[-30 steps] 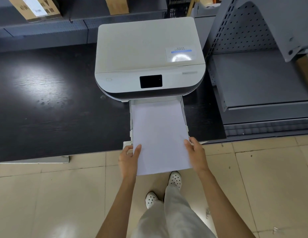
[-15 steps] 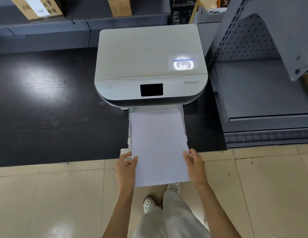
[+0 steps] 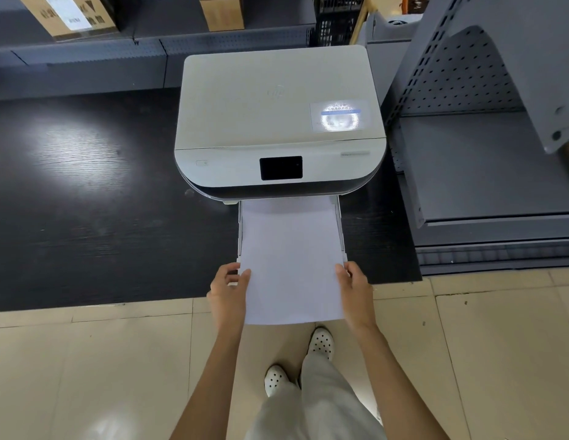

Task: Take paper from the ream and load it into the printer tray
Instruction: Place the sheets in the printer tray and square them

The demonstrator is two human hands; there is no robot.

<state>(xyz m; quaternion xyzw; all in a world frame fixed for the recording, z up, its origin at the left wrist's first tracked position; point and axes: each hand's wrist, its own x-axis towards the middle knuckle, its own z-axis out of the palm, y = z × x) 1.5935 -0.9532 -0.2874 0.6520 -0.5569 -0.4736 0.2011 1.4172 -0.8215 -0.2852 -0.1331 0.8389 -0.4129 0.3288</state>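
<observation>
A white printer (image 3: pixel 278 122) with a small dark screen sits on a black wooden table (image 3: pixel 86 201). Its paper tray (image 3: pixel 340 227) is pulled out toward me at the front. A stack of white paper (image 3: pixel 291 258) lies in the tray, its near end sticking out past the table edge. My left hand (image 3: pixel 227 293) grips the stack's left edge and my right hand (image 3: pixel 354 290) grips its right edge, both near the tray's front corners. No ream is in view.
A grey metal shelf unit (image 3: pixel 483 169) stands close to the right of the printer. Cardboard boxes (image 3: pixel 70 14) sit on grey shelving behind the table. Beige floor tiles (image 3: pixel 86 376) and my legs and white shoes are below.
The view has tilted, so printer and tray sit lower in the frame. My hands keep their grip on the paper's sides, and the stack looks slightly further into the tray.
</observation>
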